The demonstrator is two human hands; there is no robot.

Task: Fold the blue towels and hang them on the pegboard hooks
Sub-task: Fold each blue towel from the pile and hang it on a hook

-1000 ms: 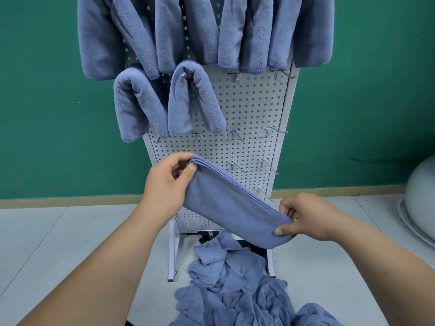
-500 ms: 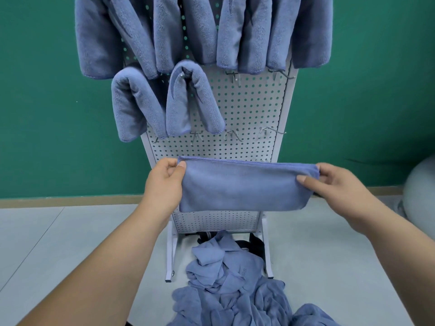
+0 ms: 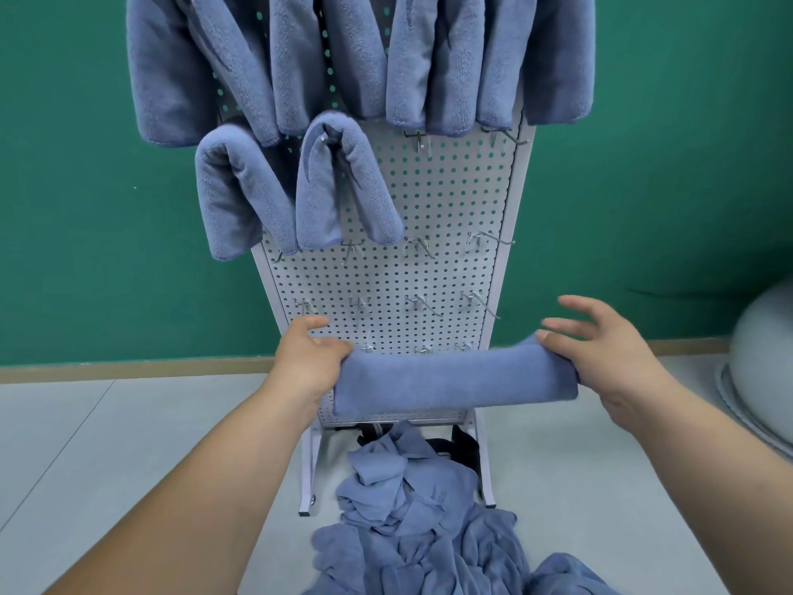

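Green wall, half-full pegboard (image 3: 429, 199). By the board's bottom edge the towel (image 3: 455, 384) just got doubled into a narrow strip. The left hand (image 3: 309, 358) grips one end, and the right hand (image 3: 609, 354) is splayed open against the other. Probably hook-ready.

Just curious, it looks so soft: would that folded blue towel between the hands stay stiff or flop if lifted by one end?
Likely floppy: the hung towels drape limp on the pegboard, and the floor pile lies crumpled. Probably light and grippy: the folded towel looks fleecy.
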